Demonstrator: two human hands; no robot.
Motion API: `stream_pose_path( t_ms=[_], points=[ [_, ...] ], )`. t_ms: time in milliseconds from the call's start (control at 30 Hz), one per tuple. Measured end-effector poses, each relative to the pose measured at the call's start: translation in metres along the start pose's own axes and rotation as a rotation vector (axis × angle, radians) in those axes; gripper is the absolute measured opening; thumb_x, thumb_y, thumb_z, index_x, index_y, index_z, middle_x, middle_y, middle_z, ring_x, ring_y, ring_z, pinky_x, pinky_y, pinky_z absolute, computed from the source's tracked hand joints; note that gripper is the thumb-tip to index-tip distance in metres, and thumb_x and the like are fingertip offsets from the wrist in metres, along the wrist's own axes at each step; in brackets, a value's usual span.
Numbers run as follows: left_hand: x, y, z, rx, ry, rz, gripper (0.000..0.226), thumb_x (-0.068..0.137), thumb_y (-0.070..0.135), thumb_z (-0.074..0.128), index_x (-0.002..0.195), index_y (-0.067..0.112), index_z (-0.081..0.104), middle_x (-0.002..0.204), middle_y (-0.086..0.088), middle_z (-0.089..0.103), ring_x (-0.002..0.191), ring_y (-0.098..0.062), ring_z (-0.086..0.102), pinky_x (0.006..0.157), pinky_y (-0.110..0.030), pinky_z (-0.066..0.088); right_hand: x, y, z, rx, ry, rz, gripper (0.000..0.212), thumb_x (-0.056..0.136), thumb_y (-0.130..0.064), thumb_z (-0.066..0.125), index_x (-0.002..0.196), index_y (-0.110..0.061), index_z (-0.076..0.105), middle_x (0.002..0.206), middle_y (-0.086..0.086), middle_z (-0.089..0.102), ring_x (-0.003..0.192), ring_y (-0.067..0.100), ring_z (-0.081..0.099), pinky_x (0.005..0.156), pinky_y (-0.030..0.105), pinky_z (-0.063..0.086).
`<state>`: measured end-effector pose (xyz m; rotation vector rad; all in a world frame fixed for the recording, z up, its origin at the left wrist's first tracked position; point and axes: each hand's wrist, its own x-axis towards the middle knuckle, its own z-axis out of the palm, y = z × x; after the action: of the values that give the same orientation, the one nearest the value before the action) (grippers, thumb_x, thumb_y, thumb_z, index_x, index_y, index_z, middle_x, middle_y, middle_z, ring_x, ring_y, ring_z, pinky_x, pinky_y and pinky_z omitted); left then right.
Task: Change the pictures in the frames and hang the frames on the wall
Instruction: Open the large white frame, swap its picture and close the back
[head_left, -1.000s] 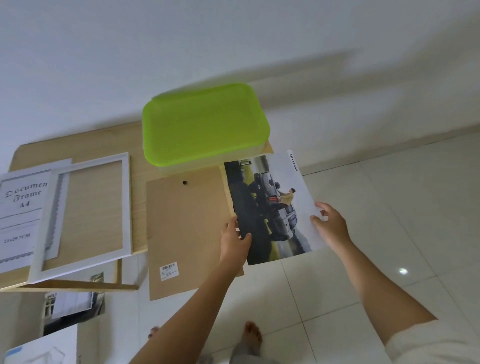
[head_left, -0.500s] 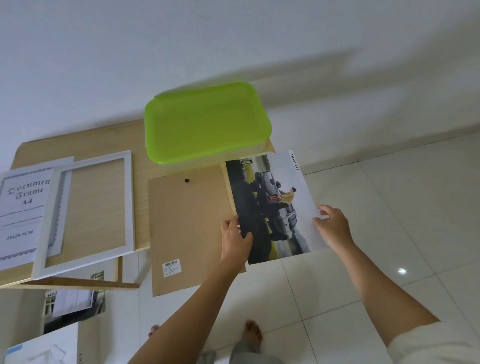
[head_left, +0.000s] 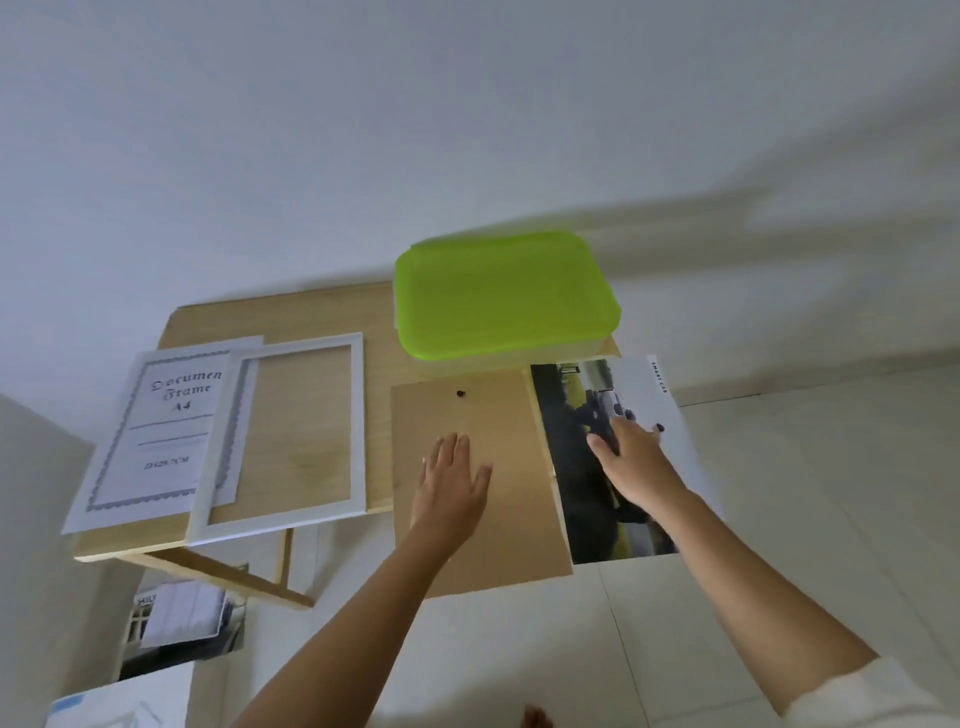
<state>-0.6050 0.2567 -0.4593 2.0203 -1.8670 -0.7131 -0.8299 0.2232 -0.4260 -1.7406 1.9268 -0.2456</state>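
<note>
My left hand lies flat with straight fingers on the brown backing board, which overhangs the near edge of the worktop. My right hand rests open, fingers spread, on the car picture just right of the board. Further left, the empty white frame overlaps the printed insert sheet. Beyond the board sits a green-lidded box, near the wall.

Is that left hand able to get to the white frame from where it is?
Probably yes: the left hand lies flat on the backing board, holding nothing, and the white frame lies uncovered just beside that board.
</note>
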Motion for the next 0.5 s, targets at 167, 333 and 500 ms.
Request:
stream_pose_path(
  t_ms=[167,333,500],
  points=[
    [-0.007,-0.083,-0.067,0.104,0.08,-0.069,0.059,0.099,0.044,0.026,0.147,0.012,0.018,0.157,-0.006,0.011,0.145,-0.019,0.002,0.118,-0.036,0.005,0.009,-0.106,0.049,-0.092,-0.123,-0.197,0.068,0.096,-0.048,0.032,0.148,-0.011,0.011,0.157,0.004,0.009,0.144,0.018,0.007,0.116,0.036,0.013],
    [-0.021,-0.183,-0.123,0.146,0.102,-0.201,0.06,0.099,0.045,0.025,0.148,0.012,0.014,0.157,-0.007,0.008,0.145,-0.02,0.0,0.118,-0.036,0.004,0.008,-0.215,0.116,-0.164,-0.173,-0.329,0.064,0.097,-0.044,0.033,0.147,-0.009,0.014,0.156,0.006,0.014,0.144,0.019,0.011,0.115,0.033,0.016],
    [-0.03,-0.285,-0.163,0.105,0.091,-0.338,0.063,0.098,0.045,0.027,0.148,0.012,0.011,0.156,-0.011,0.005,0.145,-0.024,-0.002,0.118,-0.038,0.006,0.007,-0.303,0.187,-0.191,-0.166,-0.418,0.06,0.097,-0.04,0.037,0.145,-0.008,0.021,0.152,0.007,0.024,0.141,0.019,0.02,0.113,0.031,0.023]
  ],
)
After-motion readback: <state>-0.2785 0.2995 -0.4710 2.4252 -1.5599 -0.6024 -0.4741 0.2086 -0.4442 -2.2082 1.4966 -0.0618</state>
